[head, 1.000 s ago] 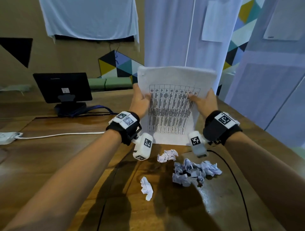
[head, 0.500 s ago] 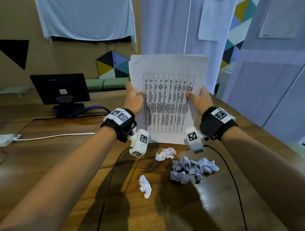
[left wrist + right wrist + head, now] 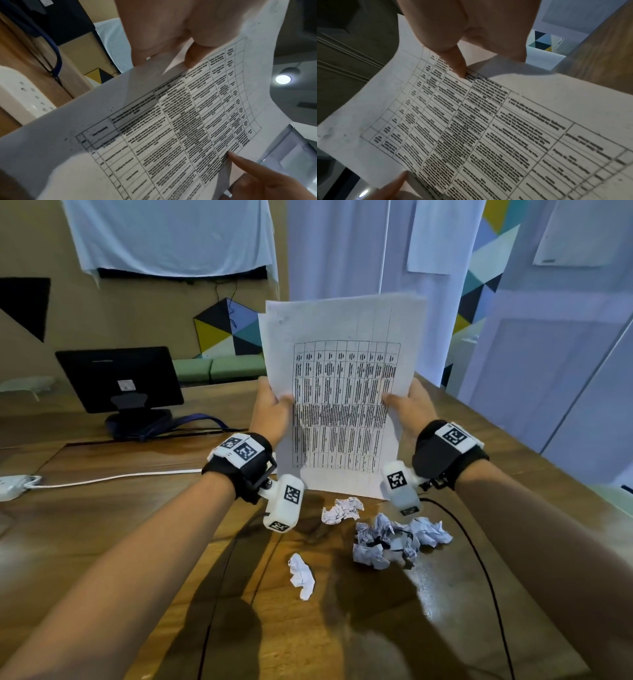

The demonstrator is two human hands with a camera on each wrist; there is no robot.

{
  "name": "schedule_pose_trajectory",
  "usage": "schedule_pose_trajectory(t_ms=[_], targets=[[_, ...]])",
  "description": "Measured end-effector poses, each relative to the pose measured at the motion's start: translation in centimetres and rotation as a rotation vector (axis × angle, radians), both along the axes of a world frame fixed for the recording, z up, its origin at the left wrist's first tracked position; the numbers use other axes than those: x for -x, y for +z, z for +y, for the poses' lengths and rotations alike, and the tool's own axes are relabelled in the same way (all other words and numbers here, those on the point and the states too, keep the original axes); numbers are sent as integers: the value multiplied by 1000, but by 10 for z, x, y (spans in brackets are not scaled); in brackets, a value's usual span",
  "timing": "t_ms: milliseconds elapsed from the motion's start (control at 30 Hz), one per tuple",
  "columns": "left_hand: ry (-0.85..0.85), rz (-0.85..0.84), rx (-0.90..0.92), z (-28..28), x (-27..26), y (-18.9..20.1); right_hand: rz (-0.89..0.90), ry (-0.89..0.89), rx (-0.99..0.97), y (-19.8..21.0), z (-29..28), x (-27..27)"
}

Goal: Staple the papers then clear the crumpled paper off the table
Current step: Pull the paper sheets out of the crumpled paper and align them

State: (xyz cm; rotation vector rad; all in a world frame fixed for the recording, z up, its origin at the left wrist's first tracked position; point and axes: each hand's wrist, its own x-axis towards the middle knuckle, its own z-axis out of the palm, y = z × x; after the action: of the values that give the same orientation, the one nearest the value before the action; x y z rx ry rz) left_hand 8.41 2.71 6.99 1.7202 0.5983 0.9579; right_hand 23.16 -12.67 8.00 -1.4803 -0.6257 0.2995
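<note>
A stack of white papers (image 3: 342, 392) printed with a table stands upright above the wooden table (image 3: 102, 525). My left hand (image 3: 272, 409) pinches its left edge, thumb on the front. My right hand (image 3: 406, 407) pinches its right edge the same way. The wrist views show the printed papers (image 3: 171, 128) (image 3: 488, 128) close up with a thumb (image 3: 193, 56) (image 3: 457, 65) pressed on the sheet. Crumpled paper lies below on the table: a small ball (image 3: 340, 509), a larger heap (image 3: 397, 539) and a loose piece (image 3: 301, 575). No stapler shows.
A black monitor (image 3: 120, 378) on its stand sits at the back left, with a blue strap (image 3: 191, 421) at its base. A white power strip (image 3: 13, 486) and its cable (image 3: 120, 478) lie at the left. Black cables (image 3: 479, 563) cross the table front.
Both hands have kept their hold on the papers; the stack sat a little higher half a second ago and has come back down slightly.
</note>
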Motion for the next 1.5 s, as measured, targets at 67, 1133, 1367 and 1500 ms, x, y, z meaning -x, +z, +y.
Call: schedule_pose_trajectory(t_ms=[67, 1133, 1367, 1500], targets=[[-6, 8, 26, -1, 3, -7, -23, 34, 56, -5, -3, 5], [32, -116, -242, -3, 2, 64, 24, -14, -176, 44, 11, -1], [36, -91, -281, 1, 7, 61, 37, 26, -145, 47, 12, 2], [81, -147, -244, 5, 7, 72, -5, 37, -149, 59, 11, 5]])
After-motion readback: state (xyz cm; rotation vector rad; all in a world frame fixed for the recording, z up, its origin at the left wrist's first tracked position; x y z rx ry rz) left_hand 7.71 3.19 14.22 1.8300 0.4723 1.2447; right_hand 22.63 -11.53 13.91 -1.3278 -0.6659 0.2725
